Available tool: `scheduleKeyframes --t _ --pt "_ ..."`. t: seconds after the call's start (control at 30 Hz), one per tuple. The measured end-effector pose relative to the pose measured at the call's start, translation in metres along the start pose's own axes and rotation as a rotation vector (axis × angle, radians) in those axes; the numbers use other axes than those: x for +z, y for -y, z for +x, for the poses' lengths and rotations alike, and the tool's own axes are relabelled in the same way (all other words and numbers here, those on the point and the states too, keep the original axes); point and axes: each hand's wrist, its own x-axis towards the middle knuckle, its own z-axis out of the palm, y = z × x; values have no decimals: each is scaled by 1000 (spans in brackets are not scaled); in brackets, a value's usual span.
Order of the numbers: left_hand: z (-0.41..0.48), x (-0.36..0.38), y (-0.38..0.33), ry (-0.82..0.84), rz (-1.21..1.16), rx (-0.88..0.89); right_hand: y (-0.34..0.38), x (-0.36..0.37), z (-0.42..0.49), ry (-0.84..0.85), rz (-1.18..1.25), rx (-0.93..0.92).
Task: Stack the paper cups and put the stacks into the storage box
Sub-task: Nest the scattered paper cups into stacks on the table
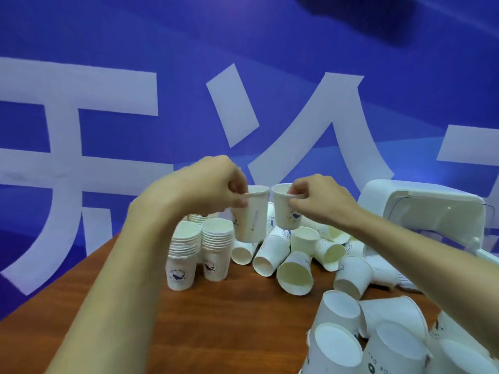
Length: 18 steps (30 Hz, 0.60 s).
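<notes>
"On the left of the table (pixel 216 319), what is standing there?"

"Three stacks (pixel 184 255) of paper cups, upright and close together, one half hidden behind the other two. They are on the wood, and none is in the box."

"And the hands?"

"Both are raised above the heap. The left hand (pixel 208 184) pinches the rim of the first cup (pixel 252 220) between thumb and fingertips, mouth up. Just beside it, the right hand (pixel 318 201) pinches the rim of the second cup (pixel 283 211) the same way. The two rims are very near each other, but I can't tell whether they touch."

"So the step is nesting one cup in the other?"

"That's how I read it. To do it well, raise one cup over the other, line its base up with the open mouth, hold both plumb and lower it straight down. Thin paper buckles, so pinch lightly, and let go only once it seats."

"What lies further right?"

"The loose cups (pixel 270 255) lie on their sides under the hands, and the upturned cups (pixel 337 314) crowd the near right corner. A low forearm could knock either group."

"And the box?"

"The white storage box (pixel 432 209) sits at the far right, beside the heap, with its inside hidden. I'd say most of the job remains."
</notes>
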Motion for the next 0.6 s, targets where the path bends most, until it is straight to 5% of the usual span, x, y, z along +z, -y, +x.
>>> scheduleKeyframes --t 0.1,0.27,0.6 --pt "-14 -12 29 -216 170 -53 32 10 18 23 137 -76" --pt "-17 -13 62 -345 288 -128 69 34 36 -6 304 -185" --pt "-15 2 81 -178 339 -207 64 69 27 241 391 -275"
